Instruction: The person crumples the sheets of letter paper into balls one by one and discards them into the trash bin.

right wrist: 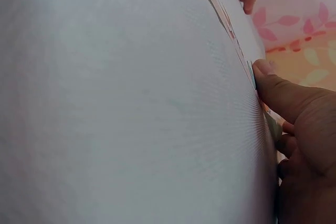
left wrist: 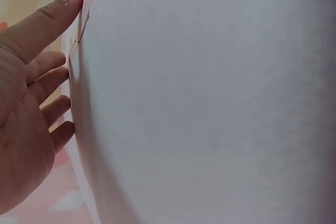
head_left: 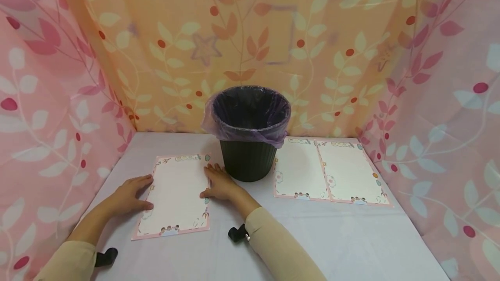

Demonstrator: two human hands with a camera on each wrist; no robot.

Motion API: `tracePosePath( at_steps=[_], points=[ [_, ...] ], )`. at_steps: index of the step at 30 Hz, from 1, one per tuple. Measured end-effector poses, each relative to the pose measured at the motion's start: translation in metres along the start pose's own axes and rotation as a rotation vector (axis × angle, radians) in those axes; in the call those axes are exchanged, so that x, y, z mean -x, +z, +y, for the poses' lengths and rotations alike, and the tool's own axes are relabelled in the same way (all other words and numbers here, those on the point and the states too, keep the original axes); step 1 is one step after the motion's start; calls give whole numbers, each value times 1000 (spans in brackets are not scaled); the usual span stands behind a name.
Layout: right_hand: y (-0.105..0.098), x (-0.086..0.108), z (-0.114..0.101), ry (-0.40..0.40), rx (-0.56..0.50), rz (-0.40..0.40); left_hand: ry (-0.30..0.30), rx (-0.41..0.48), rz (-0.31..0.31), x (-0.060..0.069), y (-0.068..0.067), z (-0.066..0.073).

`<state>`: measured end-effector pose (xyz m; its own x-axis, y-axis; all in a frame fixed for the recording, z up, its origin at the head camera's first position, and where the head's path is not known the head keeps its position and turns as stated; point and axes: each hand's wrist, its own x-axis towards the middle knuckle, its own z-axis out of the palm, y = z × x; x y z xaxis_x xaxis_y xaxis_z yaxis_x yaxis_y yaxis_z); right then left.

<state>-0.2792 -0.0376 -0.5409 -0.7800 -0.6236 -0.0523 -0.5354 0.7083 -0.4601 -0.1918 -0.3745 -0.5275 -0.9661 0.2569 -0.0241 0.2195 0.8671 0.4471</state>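
A sheet of paper (head_left: 179,194) with a pink border and small cartoon drawings lies flat on the left part of the table. Along its left edge rests my left hand (head_left: 126,196), thumb spread away from the fingers. My right hand (head_left: 222,184) touches the opposite edge, its thumb on the border and its fingers near the upper right corner. In the left wrist view, the thumb (left wrist: 55,17) meets the paper's edge while the fingertips rest on the table. The right wrist view shows the other thumb (right wrist: 278,87) at the sheet's rim; its fingers are partly hidden.
Behind the right hand stands a dark bin (head_left: 247,159) lined with a translucent purple bag (head_left: 269,135). Two similar bordered sheets, a nearer-bin one (head_left: 298,170) and an outer one (head_left: 347,172), lie side by side at right. Floral curtains (head_left: 250,34) enclose the white-covered table (head_left: 343,242).
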Motion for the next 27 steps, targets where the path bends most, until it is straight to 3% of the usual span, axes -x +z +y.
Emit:
tracePosePath(
  at_steps=[5, 10, 16, 24, 27],
  points=[
    [-1, 1, -2, 6, -40, 15, -4, 40, -3, -2, -3, 4],
    [2, 3, -3, 7, -70, 47, -78, 123, -13, -6, 0, 5],
    [3, 4, -3, 5, -84, 55, -162, 293, -24, -12, -6, 5],
    [5, 3, -1, -4, -90, 62, -203, 536, 171, -16, -9, 1],
    [6, 2, -1, -11, -77, 73, -215, 631, 205, -15, -8, 1]
  ],
)
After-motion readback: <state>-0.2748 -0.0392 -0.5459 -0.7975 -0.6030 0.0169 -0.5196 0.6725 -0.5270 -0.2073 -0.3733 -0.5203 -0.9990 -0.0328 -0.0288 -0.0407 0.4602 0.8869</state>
